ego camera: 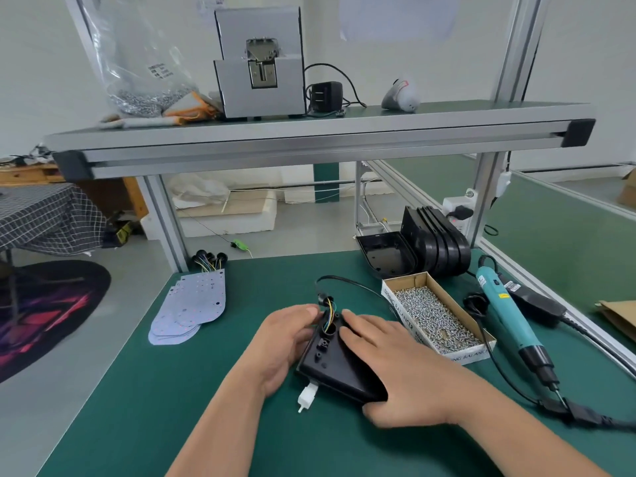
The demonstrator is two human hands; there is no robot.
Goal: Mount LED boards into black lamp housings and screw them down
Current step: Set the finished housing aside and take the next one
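Mid green surface: black lamp housing. Left grip curled round the housing's left edge, thumb close to the coloured wires coming out of the round hole at its far end. Right grip laid flat on top of the housing, fingers straight. White connector poking out at the housing's near edge. Left of the housing, well apart, stacked LED boards. Just right of it, cardboard box of screws; farther right, teal electric screwdriver. Behind and right of the housing, spare black housings stacked on edge
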